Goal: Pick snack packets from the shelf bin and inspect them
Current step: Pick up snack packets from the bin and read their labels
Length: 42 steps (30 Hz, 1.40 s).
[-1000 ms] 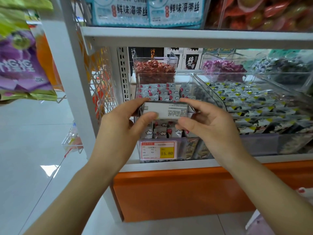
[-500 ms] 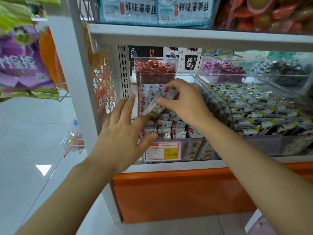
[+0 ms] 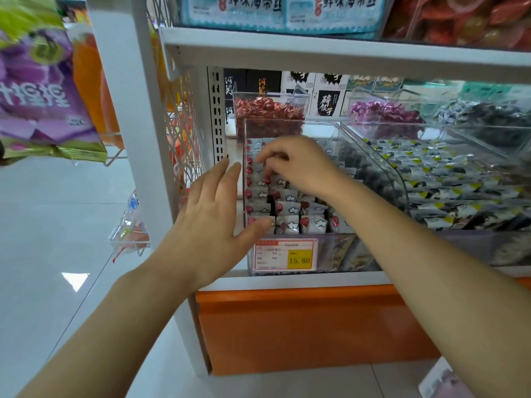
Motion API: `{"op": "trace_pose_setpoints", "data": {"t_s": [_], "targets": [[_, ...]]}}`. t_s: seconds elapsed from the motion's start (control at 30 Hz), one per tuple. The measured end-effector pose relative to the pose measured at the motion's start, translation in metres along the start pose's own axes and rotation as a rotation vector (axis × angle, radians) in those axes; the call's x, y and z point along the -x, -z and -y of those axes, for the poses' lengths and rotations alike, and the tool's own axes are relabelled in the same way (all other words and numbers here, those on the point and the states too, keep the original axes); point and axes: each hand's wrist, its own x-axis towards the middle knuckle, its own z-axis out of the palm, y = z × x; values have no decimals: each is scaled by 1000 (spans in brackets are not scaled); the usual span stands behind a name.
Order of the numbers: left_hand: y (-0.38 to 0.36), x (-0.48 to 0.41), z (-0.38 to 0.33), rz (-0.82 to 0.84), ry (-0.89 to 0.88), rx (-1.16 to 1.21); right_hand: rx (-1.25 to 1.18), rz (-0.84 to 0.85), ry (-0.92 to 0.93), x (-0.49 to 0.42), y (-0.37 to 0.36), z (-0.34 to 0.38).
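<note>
at frame centre the shelf bin (image 3: 321, 121) holds rows of snack packets (image 3: 287, 208), the right hand (image 3: 301, 165) inside over them, the left hand (image 3: 209, 222) just left of its wall, a price tag (image 3: 286, 255) on its front, a second bin (image 3: 270, 116) behind and a wider bin (image 3: 474, 245) to its right.

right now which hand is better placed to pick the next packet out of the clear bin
Right. The right hand is inside the clear bin, fingers curled down on the red-and-white packets. The left hand is open, outside the bin's left wall.
</note>
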Motion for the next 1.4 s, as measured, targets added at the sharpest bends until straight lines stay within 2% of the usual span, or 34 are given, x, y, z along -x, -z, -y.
{"op": "trace_pose_setpoints", "data": {"t_s": [0.07, 0.23, 0.33, 0.4, 0.47, 0.6, 0.7, 0.8, 0.9, 0.97, 1.2, 1.33, 1.4], "targets": [[0, 0, 0, -12, -7, 10, 62, -48, -7, -9, -1, -3], [1, 0, 0, -27, -16, 37, 387, 88, 16, -26, -17, -1], [0, 1, 0, -42, -13, 38, 400, 100, 31, -28, -18, 1], [0, 2, 0, -50, -21, 35, 181, 36, 36, -25, -12, 4], [1, 2, -2, -75, -35, 39, -81, -103, 8, -17, -3, 10], [4, 1, -8, -195, -35, 62, -387, -471, 2, 16, 17, 14], [5, 1, -15, -273, -44, 125, -645, -589, -63, 50, 29, 13], [6, 4, -25, -298, -20, 242, -917, -553, -147, 81, 33, 8], [4, 5, -33, -234, 13, 390, -1192, -486, -240, 101, 31, 6], [2, 6, -37, -187, 39, 567, -1294, -483, -292, 107, 30, 4], [3, 2, -31, -157, 292, 1191, -1419, -286, -361, 113, 27, -2], [6, 2, -31, -147, 363, 1393, -1453, -263, -390, 112, 27, -3], [6, 2, -30, -178, 397, 1407, -1453, -277, -393, 113, 26, -3]]}}
